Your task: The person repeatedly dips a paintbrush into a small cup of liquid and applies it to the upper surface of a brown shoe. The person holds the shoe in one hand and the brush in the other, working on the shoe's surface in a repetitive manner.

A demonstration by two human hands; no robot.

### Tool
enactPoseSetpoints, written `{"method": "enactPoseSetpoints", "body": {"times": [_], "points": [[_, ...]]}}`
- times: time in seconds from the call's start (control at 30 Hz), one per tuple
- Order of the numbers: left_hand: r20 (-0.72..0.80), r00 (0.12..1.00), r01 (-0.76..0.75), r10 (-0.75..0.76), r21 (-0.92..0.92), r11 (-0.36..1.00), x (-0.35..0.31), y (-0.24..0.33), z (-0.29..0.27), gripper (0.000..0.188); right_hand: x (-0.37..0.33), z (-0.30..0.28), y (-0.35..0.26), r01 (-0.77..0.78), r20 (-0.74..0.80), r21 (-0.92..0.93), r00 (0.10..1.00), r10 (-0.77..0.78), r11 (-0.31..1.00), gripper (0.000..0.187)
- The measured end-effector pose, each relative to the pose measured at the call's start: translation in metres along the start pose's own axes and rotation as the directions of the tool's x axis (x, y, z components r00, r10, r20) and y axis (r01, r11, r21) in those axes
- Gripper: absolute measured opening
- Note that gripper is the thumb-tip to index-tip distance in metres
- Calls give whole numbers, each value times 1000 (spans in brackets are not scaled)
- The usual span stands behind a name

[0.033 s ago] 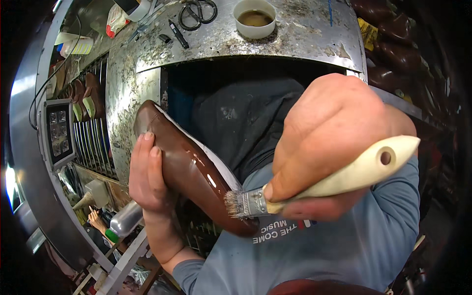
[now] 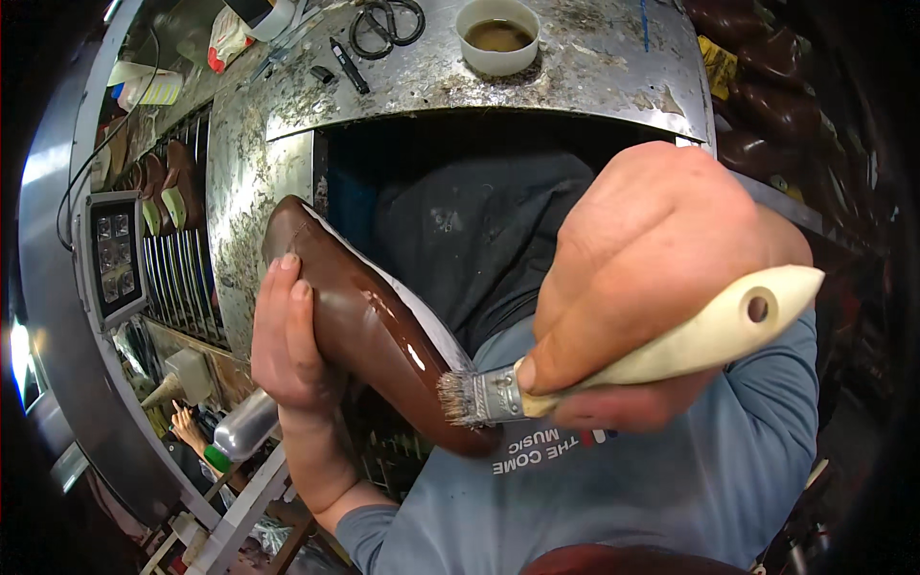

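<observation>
A brown, glossy shoe upper (image 2: pixel 383 331), with a pale strip along one long edge, lies slanted across the middle. My left hand (image 2: pixel 292 335) is closed around its left side near the upper end, fingertips on the brown surface. In my right hand (image 2: pixel 652 249), the cream handle of a flat paint brush (image 2: pixel 700 335) is gripped. The brush's worn bristles touch the shoe's edge near its lower end, where the pale strip ends. Wet-looking highlights show on the brown side above the bristles.
On the stained metal bench (image 2: pixel 402 96) stand a white bowl of brownish liquid (image 2: pixel 498 43), black-handled scissors (image 2: pixel 387 29) and a dark pen (image 2: pixel 349 67). At left are a rack with brown shoes (image 2: pixel 177 192), a plastic bottle (image 2: pixel 244 428) and another person's hand (image 2: pixel 187 428). More brown shoes (image 2: pixel 767 105) fill the right.
The brush handle and my right hand have shifted very slightly to the right. The shoe's lower end has risen a little, and the shiny streaks on its side look shorter.
</observation>
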State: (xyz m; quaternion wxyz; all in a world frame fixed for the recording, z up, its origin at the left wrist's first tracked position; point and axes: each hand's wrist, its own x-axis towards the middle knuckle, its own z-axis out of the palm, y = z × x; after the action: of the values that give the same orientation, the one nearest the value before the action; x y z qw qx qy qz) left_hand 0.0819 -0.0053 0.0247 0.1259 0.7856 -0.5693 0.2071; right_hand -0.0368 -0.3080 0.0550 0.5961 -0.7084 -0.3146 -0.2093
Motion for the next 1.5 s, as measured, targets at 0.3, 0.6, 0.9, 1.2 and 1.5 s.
{"method": "enactPoseSetpoints", "body": {"times": [0.3, 0.6, 0.9, 1.2, 1.5], "points": [[-61, 980, 185, -191, -85, 979, -5, 1, 16, 55, -5, 10, 17, 168, -151, 73, 976, -155, 983, 18], [143, 919, 394, -367, -354, 848, 7, 18, 3, 55, 39, -14, -8, 91, 16, 38, 996, -92, 995, 20], [449, 778, 614, -441, -694, 377, 19, 40, -11, 77, 52, 6, 23, 255, -244, 82, 942, -229, 963, 20], [717, 635, 696, -289, -693, -190, 7, 38, -19, 72, 62, -7, 23, 225, -6, -196, 973, -231, 954, 16], [748, 582, 577, -319, -656, -486, -9, 32, -12, 89, 52, 3, 30, 145, 20, -153, 989, -143, 978, 13]]}}
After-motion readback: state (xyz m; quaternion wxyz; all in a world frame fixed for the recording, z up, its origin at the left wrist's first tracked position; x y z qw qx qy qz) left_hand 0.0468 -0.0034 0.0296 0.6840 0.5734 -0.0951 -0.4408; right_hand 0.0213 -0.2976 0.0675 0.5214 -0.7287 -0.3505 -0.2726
